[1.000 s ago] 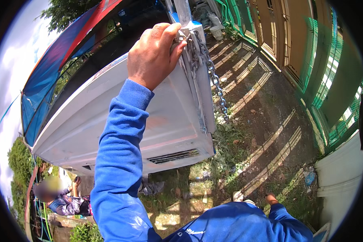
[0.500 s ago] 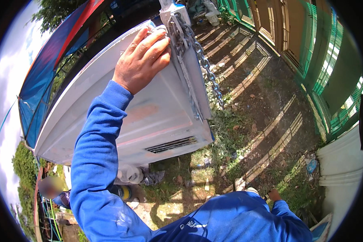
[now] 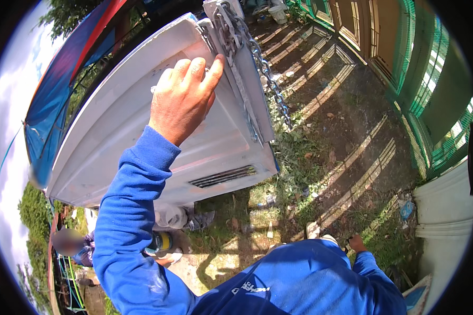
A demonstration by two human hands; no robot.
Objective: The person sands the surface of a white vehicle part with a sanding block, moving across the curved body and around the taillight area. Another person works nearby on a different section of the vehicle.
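My left hand (image 3: 183, 94) is on a large pale grey panel (image 3: 142, 136), near its chained upper corner. Its fingers are bent and pressed together against the surface. A small whitish edge shows beside them, but whatever lies under the fingers is hidden. The panel looks like part of a vehicle body, with faint pinkish patches and a dark slotted vent (image 3: 222, 176) low down. A metal chain (image 3: 268, 79) hangs from a bracket at the corner. Down beside my body, my right hand (image 3: 357, 243) looks curled around something small and dark that I cannot make out.
Another person (image 3: 84, 249) is at the lower left, beyond the panel. A dark tin with a yellow band (image 3: 165, 241) stands below it. Blue and red tarpaulin (image 3: 52, 126) hangs at left. Green mesh fencing (image 3: 425, 89) runs along the right, above a whitish corrugated sheet (image 3: 446, 210).
My left hand has slid down the panel, away from the upper edge and nearer to me. My right hand has risen slightly. The other person has shifted a little.
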